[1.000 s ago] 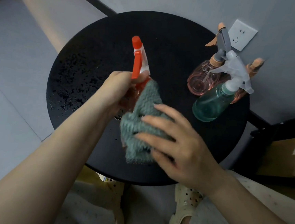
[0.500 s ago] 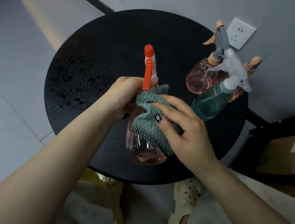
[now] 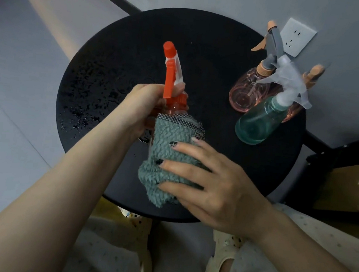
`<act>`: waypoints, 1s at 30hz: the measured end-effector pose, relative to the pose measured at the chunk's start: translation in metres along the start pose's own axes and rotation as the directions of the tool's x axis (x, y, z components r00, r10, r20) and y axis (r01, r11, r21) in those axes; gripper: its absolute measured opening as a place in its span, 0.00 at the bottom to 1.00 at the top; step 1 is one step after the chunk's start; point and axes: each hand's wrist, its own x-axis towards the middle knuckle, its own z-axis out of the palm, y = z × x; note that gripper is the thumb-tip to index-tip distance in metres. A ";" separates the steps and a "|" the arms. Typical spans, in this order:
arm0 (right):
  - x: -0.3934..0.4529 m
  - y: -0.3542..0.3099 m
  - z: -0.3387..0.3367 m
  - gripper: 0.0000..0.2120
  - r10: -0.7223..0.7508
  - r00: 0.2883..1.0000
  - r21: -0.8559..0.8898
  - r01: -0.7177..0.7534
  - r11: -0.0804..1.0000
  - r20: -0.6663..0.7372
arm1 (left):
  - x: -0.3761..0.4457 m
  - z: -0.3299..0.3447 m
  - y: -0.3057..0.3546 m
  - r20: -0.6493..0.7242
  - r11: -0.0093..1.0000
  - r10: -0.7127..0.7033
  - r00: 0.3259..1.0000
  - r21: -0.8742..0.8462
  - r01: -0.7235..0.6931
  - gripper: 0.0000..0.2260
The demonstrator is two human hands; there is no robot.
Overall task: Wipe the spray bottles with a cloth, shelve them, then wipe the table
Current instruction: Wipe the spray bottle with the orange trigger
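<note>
Above the round black table (image 3: 203, 51), my left hand (image 3: 142, 108) grips the neck of a spray bottle with an orange and white head (image 3: 172, 70). A grey-green fluffy cloth (image 3: 166, 147) is wrapped over the bottle's body and hides it. My right hand (image 3: 209, 182) holds the cloth against the bottle, fingers curled round it. At the table's right side stand a teal bottle with a clear white sprayer (image 3: 260, 123) and a pink bottle with a grey and tan sprayer (image 3: 247, 89). A further pink bottle (image 3: 314, 76) is partly hidden behind the teal one.
Water droplets (image 3: 83, 105) speckle the left part of the tabletop. A white wall socket (image 3: 296, 37) sits on the grey wall behind the bottles. A dark frame with a cardboard box (image 3: 347, 187) stands at the right. My sandalled feet (image 3: 222, 259) are below the table.
My right hand has slid the cloth down from the neck over the bottle's body, which showed bare half a second ago. The sprayer head tilted slightly left.
</note>
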 end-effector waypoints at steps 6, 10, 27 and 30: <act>0.008 0.007 0.000 0.13 0.323 0.942 0.276 -0.289 0.917 -0.088 | -0.002 0.007 -0.002 0.035 0.999 -0.042 0.999 0.011 0.041 0.14; 0.013 0.012 0.003 0.15 0.618 0.781 0.555 -0.476 0.682 -0.089 | -0.003 0.010 -0.004 0.029 0.997 -0.025 0.999 0.076 0.023 0.09; 0.004 0.004 0.005 0.12 0.212 0.975 0.196 -0.196 0.961 -0.065 | 0.001 0.005 -0.002 -0.058 0.999 0.007 0.998 0.036 -0.005 0.09; 0.010 0.008 0.004 0.15 0.457 0.885 0.402 -0.388 0.830 -0.088 | 0.001 0.007 -0.004 0.001 1.000 -0.007 1.000 0.021 0.007 0.10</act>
